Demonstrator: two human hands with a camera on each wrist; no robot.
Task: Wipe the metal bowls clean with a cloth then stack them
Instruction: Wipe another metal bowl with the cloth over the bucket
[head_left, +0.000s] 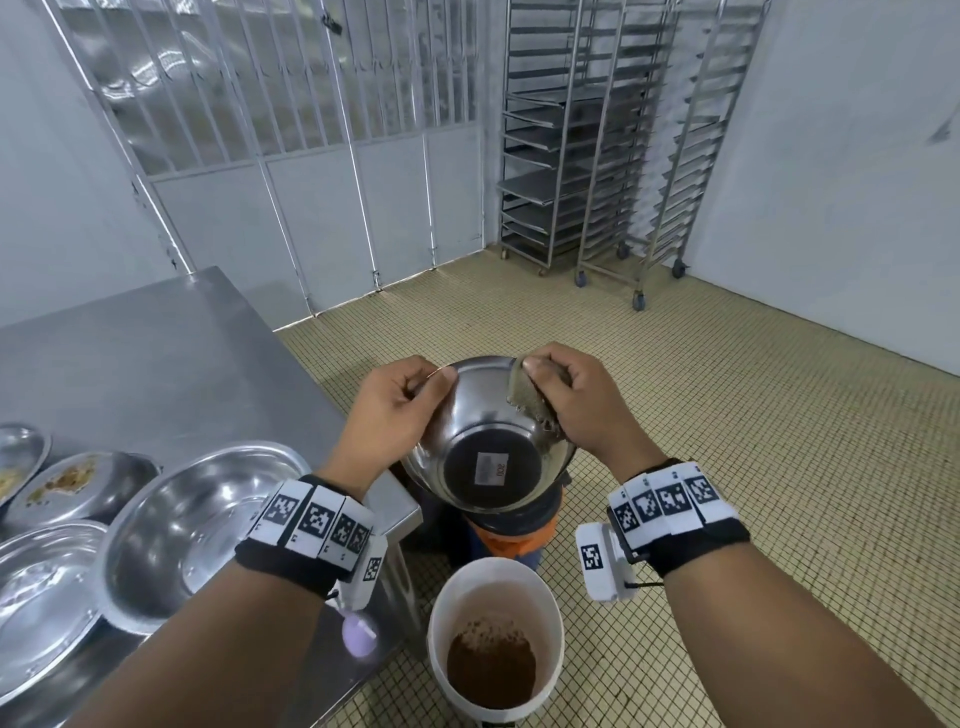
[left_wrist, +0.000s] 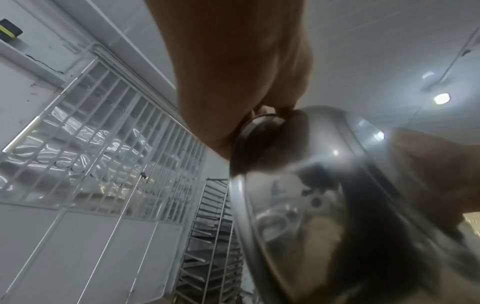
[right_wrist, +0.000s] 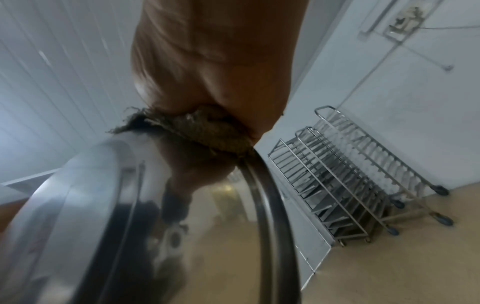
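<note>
Head view: metal bowl held off the table's right edge, base turned toward the camera, above a white bucket of brown residue. Left hand pinching the left rim; right hand clamping a brownish cloth over the right rim. More bowls waiting near left on the table, some soiled.

Left wrist view: fingers curled over the rim of the blurred bowl.

Right wrist view: cloth pressed onto the rim.

Likely risk: slick steel slipping from the thin pinch and dropping toward bucket or floor under hard rubbing.
</note>
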